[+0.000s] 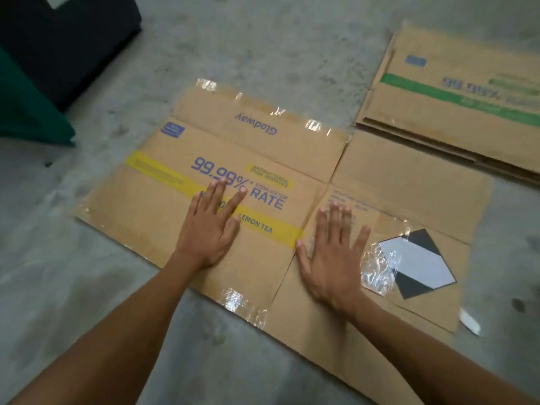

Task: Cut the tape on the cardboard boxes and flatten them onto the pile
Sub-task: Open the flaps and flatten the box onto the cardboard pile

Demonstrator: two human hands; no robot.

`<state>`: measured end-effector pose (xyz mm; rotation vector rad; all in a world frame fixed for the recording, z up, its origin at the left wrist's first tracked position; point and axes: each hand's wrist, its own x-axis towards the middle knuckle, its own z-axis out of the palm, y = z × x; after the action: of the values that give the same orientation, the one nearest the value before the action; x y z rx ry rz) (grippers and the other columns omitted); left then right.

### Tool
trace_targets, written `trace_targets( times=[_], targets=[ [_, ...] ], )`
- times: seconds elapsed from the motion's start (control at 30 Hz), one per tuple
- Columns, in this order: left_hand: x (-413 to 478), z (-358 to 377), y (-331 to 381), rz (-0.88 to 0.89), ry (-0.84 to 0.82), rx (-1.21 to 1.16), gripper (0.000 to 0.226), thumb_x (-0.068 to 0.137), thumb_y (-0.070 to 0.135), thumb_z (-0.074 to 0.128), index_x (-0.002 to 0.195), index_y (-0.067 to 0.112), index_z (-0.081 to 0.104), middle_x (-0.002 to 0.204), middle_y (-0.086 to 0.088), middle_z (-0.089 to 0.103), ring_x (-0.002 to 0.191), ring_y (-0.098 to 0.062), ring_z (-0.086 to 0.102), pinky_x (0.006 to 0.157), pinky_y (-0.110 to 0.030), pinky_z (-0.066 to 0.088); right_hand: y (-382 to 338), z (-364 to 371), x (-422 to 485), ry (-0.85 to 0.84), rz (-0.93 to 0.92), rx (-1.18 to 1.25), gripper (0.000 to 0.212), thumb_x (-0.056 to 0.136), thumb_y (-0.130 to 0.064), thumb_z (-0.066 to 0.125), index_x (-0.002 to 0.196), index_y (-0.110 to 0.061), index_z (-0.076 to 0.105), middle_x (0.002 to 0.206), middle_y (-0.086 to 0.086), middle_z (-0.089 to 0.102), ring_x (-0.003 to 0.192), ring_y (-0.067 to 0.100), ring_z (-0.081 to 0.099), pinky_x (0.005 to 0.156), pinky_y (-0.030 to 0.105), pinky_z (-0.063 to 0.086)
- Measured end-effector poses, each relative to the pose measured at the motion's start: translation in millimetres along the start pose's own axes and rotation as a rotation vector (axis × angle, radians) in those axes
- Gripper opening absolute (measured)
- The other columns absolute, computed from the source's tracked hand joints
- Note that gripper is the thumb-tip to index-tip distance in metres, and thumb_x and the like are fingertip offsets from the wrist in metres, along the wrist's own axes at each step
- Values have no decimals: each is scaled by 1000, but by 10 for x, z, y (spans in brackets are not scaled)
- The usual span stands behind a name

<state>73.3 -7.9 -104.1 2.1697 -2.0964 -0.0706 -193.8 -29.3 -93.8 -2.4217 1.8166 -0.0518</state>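
A flattened cardboard box [163, 211] with a yellow stripe and blue "99.99% RATE" print lies on the concrete floor. Clear tape remnants cling to its edges. My left hand [209, 229] lies flat on the yellow-striped panel, fingers spread, holding nothing. My right hand [333, 255] lies flat on the adjoining side panel, just right of the fold, fingers apart. A black-and-white diamond label [418, 263] under crumpled clear tape sits right of my right hand. A pile of flattened boxes [455, 112] with a green stripe lies at the upper right, apart from this box.
A dark block [67, 39] and a green object [26, 112] stand at the upper left on the floor. A small white scrap [469, 321] lies by the box's right edge. Grey concrete floor [257, 42] surrounds the cardboard.
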Motion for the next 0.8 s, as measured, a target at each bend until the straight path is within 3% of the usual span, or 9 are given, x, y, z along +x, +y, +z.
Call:
trace_targets(
  times=[0.27, 0.33, 0.43, 0.5, 0.57, 0.67, 0.8],
  targets=[
    [39, -67, 18, -18, -48, -4, 62, 97, 46, 20, 156, 40, 3, 167, -5, 1, 153, -22, -3, 122, -48, 8, 27, 1, 24, -41, -7, 10, 82, 97, -62, 17, 160, -10, 10, 168, 12, -5, 154, 32, -13, 116, 68, -2],
    [91, -200, 3, 1, -144, 44, 61, 99, 47, 19, 157, 37, 0, 166, -11, 0, 153, -28, 0, 121, -49, 12, 26, -81, 33, -123, -5, 16, 86, 94, -65, 8, 160, -11, 2, 167, 13, -12, 153, 34, -18, 116, 69, -3],
    [177, -500, -92, 93, -433, 135, 66, 103, 35, 32, 156, 32, -5, 164, -18, -5, 152, -33, -1, 122, -45, 14, -46, -286, -107, -268, -76, -23, 97, 82, -74, -5, 159, -15, -11, 164, 18, -21, 150, 41, -23, 117, 69, -1],
    [110, -693, -206, 66, -654, 124, 83, 98, 23, 49, 155, 34, -10, 164, -13, -15, 152, -32, -9, 122, -46, 12, -146, -386, -420, -355, -204, -58, 114, 72, -91, -1, 159, -18, -13, 163, 21, -23, 147, 47, -24, 116, 69, -3],
    [-71, -796, -270, 33, -762, 226, 122, 81, 18, 74, 150, 39, -25, 160, -6, -28, 151, -29, -14, 120, -50, 19, -225, -382, -722, -387, -290, -147, 136, 55, -104, 6, 158, -17, -12, 160, 25, -25, 145, 53, -25, 114, 71, -4],
    [-365, -723, -170, 45, -701, 421, 153, 61, 25, 91, 146, 28, -36, 157, -14, -35, 150, -35, -17, 119, -50, 21, -313, -349, -809, -352, -283, -212, 140, 58, -101, 30, 160, -11, -3, 160, 31, -17, 144, 60, -15, 113, 72, 6],
    [-550, -703, -51, 47, -546, 431, 144, 66, 25, 87, 150, 18, -29, 159, -20, -26, 150, -41, -12, 120, -51, 17, -576, -559, -805, -440, -358, -268, 116, 80, -70, 54, 158, -17, -14, 159, 38, -1, 143, 64, 4, 105, 68, 31]
  ],
)
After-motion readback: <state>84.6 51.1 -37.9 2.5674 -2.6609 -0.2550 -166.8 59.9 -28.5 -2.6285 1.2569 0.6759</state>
